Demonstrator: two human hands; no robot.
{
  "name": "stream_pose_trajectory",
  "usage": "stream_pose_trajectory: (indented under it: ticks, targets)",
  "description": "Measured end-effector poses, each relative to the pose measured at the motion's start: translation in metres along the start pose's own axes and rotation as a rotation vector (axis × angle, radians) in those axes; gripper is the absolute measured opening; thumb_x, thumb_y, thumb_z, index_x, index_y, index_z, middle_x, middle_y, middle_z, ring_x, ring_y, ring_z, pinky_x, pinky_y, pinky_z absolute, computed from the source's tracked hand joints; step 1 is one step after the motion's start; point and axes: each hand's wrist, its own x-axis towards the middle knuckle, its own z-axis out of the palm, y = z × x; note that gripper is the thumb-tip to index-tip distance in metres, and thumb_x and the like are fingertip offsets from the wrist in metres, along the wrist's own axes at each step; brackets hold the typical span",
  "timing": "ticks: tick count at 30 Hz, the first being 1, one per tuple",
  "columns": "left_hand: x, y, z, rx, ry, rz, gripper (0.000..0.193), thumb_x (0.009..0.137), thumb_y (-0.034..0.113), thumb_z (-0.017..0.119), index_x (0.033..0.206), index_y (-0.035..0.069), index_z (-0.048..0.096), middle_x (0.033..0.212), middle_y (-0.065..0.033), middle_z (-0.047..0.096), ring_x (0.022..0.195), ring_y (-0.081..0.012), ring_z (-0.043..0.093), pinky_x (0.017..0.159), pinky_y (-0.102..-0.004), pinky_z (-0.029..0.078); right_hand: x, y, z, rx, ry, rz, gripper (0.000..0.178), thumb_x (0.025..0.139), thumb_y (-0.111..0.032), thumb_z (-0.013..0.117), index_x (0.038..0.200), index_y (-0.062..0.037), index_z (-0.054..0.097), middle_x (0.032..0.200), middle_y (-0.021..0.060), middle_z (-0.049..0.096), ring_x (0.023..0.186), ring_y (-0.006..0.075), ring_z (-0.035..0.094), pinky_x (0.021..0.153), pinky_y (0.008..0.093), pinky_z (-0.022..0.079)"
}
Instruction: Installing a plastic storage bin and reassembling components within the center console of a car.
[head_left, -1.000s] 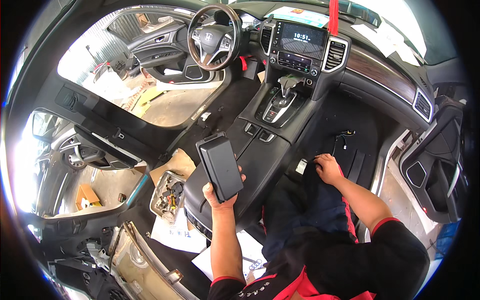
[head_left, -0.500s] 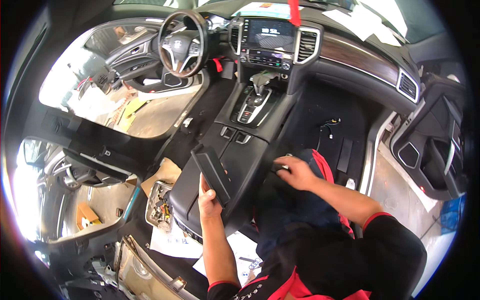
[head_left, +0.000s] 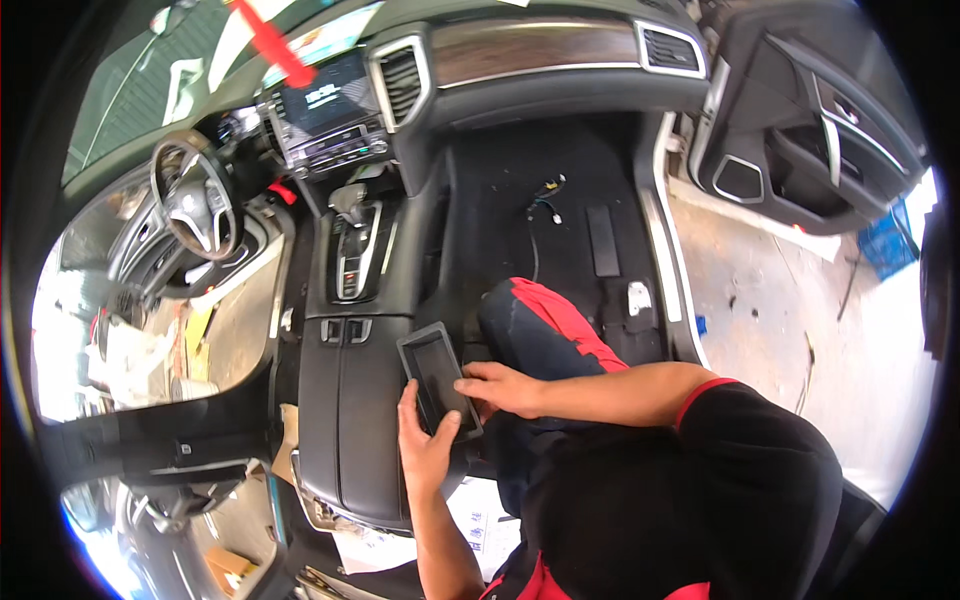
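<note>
A black rectangular storage tray (head_left: 432, 362) with a raised rim is held between my two hands, its hollow side facing up. My left hand (head_left: 425, 445) grips its near left side, with the thumb over the inside. At the right edge, my right hand (head_left: 500, 388) closes on the tray, its thumb on top and the other fingers partly hidden below. The tray is tilted and sits above the right edge of the black centre console armrest (head_left: 320, 420), close to my knee.
Ahead are the gear lever (head_left: 349, 203), the dashboard screen (head_left: 325, 95) and the steering wheel (head_left: 195, 200). A wire harness (head_left: 545, 200) lies on the passenger footwell floor. The passenger door (head_left: 800, 130) stands open on the right. A blue basket (head_left: 888, 240) is beyond it.
My right hand has come over and taken hold of the tray. The tray has turned so its hollow faces up. The view has swung to the right.
</note>
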Motion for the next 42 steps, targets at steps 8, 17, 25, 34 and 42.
stream_pose_trajectory:
  ticks: [8, 17, 25, 34, 42]
  targets:
    - [0.056, 0.024, -0.023, 0.589, 0.244, 0.179, 0.058, 0.085, 0.009, 0.068, 0.140, 0.000, 0.054, 0.141, -0.0202, 0.054, 0.129, -0.0384, 0.051, 0.108, -0.0486, 0.042, 0.041, -0.049, -0.097, 0.064, 0.285, -0.109, 0.036, 0.101, -0.034, 0.061, 0.118, -0.0023, 0.060, 0.100, 0.0080, 0.069, 0.086, 0.0175, 0.069, 0.072, 0.0322, 0.058]
    - [0.113, -0.006, 0.001, 1.278, 0.137, 0.264, 0.069, 0.086, 0.029, 0.073, 0.144, 0.002, 0.049, 0.150, -0.0236, 0.045, 0.139, -0.0444, 0.039, 0.116, -0.0557, 0.030, 0.170, -0.067, -0.217, -0.004, 0.408, 0.029, 0.038, 0.099, -0.031, 0.064, 0.113, 0.0040, 0.065, 0.091, 0.0106, 0.067, 0.076, 0.0196, 0.067, 0.066, 0.0318, 0.060]
    - [0.116, -0.002, 0.007, 1.258, 0.110, 0.120, 0.071, 0.083, 0.025, 0.074, 0.145, 0.001, 0.048, 0.153, -0.0224, 0.042, 0.141, -0.0450, 0.037, 0.117, -0.0565, 0.029, 0.260, -0.047, -0.194, -0.471, 0.398, 0.056, 0.043, 0.092, -0.029, 0.072, 0.114, 0.0067, 0.063, 0.082, 0.0147, 0.068, 0.068, 0.0203, 0.070, 0.060, 0.0334, 0.060]
    - [0.120, -0.010, 0.007, 1.275, 0.109, 0.145, 0.070, 0.090, 0.039, 0.067, 0.146, 0.002, 0.046, 0.153, -0.0242, 0.042, 0.142, -0.0444, 0.038, 0.116, -0.0585, 0.030, 0.270, -0.028, -0.199, -0.312, 0.449, 0.017, 0.017, 0.085, -0.019, 0.067, 0.079, -0.0037, 0.066, 0.060, 0.0093, 0.068, 0.055, 0.0228, 0.068, 0.067, 0.0377, 0.058]
    - [0.119, -0.016, 0.004, 1.320, 0.121, 0.151, 0.078, 0.095, 0.060, 0.057, 0.147, 0.003, 0.044, 0.152, -0.0235, 0.043, 0.141, -0.0437, 0.040, 0.115, -0.0578, 0.032, 0.303, -0.074, -0.232, -0.432, 0.793, -0.152, 0.029, 0.078, -0.020, 0.073, 0.100, -0.0013, 0.072, 0.104, 0.0224, 0.073, 0.104, 0.0400, 0.069, 0.091, 0.0473, 0.056]
